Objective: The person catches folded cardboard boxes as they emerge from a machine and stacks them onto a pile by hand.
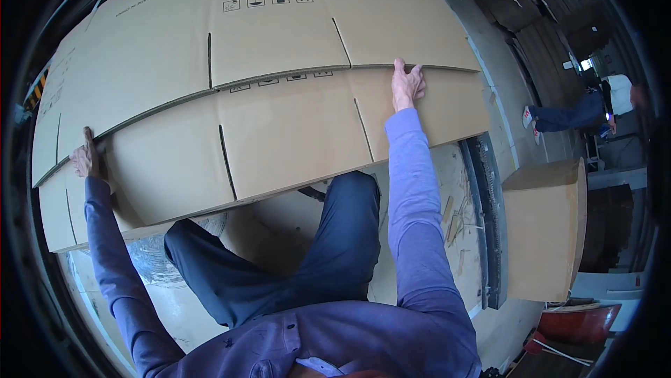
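Observation:
Two flattened cardboard boxes lie one on top of the other before me. The upper flattened box (279, 39) has slots along its near edge and printed symbols facing me upside down. The lower flattened box (286, 133) sticks out toward my knees, its own printing partly covered. At the far left of the upper box's near edge, my left hand (85, 160) is closed on the cardboard, one digit lying on top. On the right, my right hand (407, 86) grips the same edge, thumb on top and fingers curled. Whatever supports the boxes is hidden.
A dark metal rail (486, 217) runs along the right, beside wood scraps (458, 221) on the floor. Farther right stands an open cardboard box (542, 231), with a red object (580, 325) near it. Another person (576, 112) is at the far right.

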The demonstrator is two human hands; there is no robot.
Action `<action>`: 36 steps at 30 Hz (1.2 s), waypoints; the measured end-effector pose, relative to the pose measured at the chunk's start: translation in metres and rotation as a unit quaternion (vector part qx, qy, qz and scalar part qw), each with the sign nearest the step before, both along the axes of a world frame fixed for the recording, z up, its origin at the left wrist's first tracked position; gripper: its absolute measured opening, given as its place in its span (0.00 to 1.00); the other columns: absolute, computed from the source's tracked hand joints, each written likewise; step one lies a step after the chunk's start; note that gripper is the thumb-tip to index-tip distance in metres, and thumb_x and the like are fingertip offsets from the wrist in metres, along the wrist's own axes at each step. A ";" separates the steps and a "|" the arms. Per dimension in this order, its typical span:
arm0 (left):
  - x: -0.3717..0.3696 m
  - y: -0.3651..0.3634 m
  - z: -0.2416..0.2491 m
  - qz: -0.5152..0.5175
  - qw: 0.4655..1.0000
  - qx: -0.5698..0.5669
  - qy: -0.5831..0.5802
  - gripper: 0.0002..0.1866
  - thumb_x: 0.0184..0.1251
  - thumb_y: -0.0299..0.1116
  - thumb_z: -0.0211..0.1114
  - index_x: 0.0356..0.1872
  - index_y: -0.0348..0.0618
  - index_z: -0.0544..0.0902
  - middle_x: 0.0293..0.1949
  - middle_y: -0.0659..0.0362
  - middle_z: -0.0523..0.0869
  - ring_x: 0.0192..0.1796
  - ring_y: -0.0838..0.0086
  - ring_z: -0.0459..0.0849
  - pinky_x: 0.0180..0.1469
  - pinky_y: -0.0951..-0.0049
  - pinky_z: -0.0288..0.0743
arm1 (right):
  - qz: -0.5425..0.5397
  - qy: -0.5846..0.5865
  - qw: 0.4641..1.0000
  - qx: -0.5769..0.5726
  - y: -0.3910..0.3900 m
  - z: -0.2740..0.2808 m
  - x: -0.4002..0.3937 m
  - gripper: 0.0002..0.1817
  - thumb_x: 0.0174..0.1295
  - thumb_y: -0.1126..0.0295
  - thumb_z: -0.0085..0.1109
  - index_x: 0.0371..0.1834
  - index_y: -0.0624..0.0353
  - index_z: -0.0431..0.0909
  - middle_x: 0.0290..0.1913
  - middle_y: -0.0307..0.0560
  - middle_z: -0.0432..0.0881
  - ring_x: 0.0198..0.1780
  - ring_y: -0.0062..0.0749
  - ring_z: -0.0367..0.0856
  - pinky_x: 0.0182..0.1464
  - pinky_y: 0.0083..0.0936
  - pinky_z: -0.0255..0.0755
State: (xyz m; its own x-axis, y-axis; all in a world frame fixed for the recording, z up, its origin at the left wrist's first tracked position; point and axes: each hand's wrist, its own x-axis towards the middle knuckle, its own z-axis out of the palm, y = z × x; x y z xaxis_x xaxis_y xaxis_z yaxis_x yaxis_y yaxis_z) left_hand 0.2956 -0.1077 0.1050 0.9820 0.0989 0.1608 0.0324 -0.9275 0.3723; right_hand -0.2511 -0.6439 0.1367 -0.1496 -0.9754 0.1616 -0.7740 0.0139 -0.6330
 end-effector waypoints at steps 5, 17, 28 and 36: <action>-0.015 -0.006 0.012 -0.008 1.000 0.021 0.003 0.53 0.45 0.78 0.40 0.47 0.30 0.77 0.53 0.41 0.71 0.57 0.53 0.69 0.57 0.55 0.59 | -0.007 0.015 1.000 -0.010 0.000 -0.004 0.000 0.45 0.52 0.41 0.47 0.66 0.63 0.51 0.63 0.57 0.61 0.67 0.49 0.49 0.67 0.43 0.36; -0.072 -0.029 0.031 -0.024 0.991 -0.133 0.021 0.56 0.48 0.73 0.48 0.62 0.26 0.56 0.61 0.38 0.62 0.65 0.51 0.59 0.65 0.62 0.52 | 0.030 0.054 0.997 -0.045 0.003 -0.004 -0.001 0.34 0.57 0.40 0.39 0.66 0.37 0.55 0.65 0.49 0.60 0.66 0.45 0.51 0.65 0.46 0.35; -0.078 -0.023 0.036 -0.030 0.950 -0.308 0.036 0.65 0.42 0.80 0.38 0.64 0.23 0.41 0.65 0.35 0.51 0.69 0.51 0.50 0.68 0.61 0.46 | 0.099 -0.194 0.976 0.022 0.006 0.016 -0.018 0.45 0.58 0.35 0.29 0.68 0.61 0.45 0.68 0.57 0.51 0.69 0.50 0.46 0.68 0.38 0.38; -0.092 -0.022 0.052 -0.030 0.913 -0.403 0.055 0.67 0.40 0.82 0.39 0.64 0.23 0.37 0.67 0.38 0.47 0.70 0.54 0.47 0.68 0.65 0.42 | 0.075 -0.280 0.955 0.068 0.002 0.017 -0.027 0.52 0.56 0.31 0.29 0.68 0.66 0.36 0.70 0.59 0.44 0.70 0.49 0.43 0.69 0.35 0.38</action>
